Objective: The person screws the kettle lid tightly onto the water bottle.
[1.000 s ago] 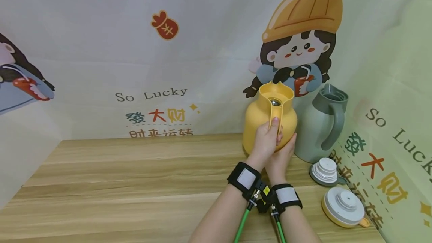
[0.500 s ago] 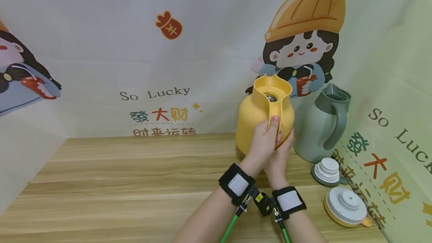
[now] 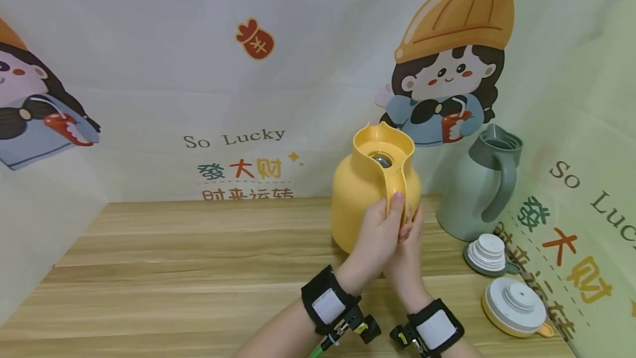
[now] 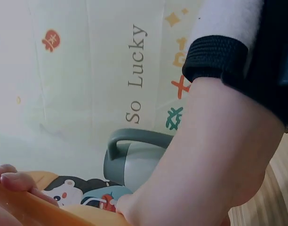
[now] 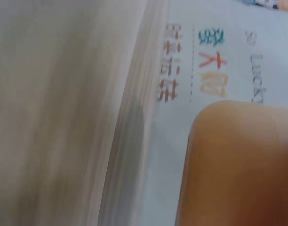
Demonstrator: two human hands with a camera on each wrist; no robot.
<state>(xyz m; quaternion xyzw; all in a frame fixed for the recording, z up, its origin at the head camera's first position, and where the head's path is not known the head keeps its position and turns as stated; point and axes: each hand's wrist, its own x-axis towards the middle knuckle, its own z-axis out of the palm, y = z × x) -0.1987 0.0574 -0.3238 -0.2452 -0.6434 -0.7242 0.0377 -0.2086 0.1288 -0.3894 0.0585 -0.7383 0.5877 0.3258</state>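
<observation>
- Yellow round-bodied jug (image 3: 350, 198): progress?
- Right of centre, apparently lifted, not yet set down; round white-and-yellow lid (image 3: 515, 303) off, near right.
- Grip?
- Left hand (image 3: 374, 232) curls round handle (image 3: 395, 181); right hand (image 3: 408, 247) touches jug, finger curl unclear.

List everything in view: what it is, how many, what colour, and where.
Table: one, brown wood grain, under everything
Backdrop: one printed surround, pale, behind and beside the table
Cartoon figures: two, orange hats, blue clothes, on the backdrop
Lettering: several groups, multicoloured, on the backdrop
Yellow jug: one, yellow, held raised above the table
Green jug: one, grey-green, right of the yellow jug
Smaller lid: one, white and grey-green, in front of the green jug
Larger lid: one, white and yellow, nearest front right
Straps: two, black with white patches, one round each wrist
Left hand: one, bare, gripping the yellow jug's handle
Right hand: one, bare, against the yellow jug's lower side
</observation>
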